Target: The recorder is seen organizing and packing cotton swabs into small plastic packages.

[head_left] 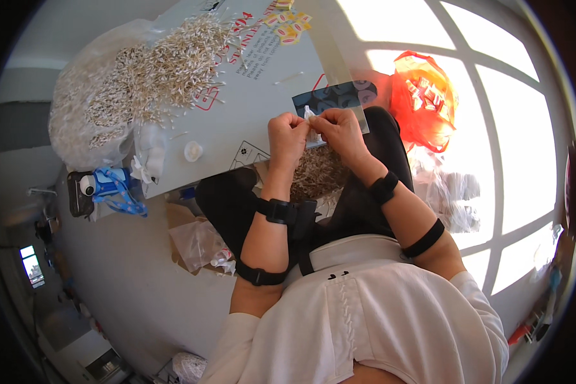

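Both hands meet at the table's near edge over a small white piece (310, 116) that looks like thin plastic or a small bag. With pinched fingers, my left hand (288, 136) grips its left side. My right hand (340, 132) pinches the same piece from the right, fingertips almost touching the left ones. What lies inside it, if anything, is hidden by the fingers. Directly beneath the hands, between my legs, sits a dense mass of thin brownish sticks (319, 171). A large heap of cotton swabs (173, 67) spreads over the far left of the table.
Swabs also fill a clear plastic bag (67, 105). On the table (249, 105) are a round white lid (193, 151) and yellow-white packets (289, 29). A blue strapped object (112, 185) stands at the left edge. A red bag (422, 102) with small packs hangs right; a cardboard box (184, 221) stands below.
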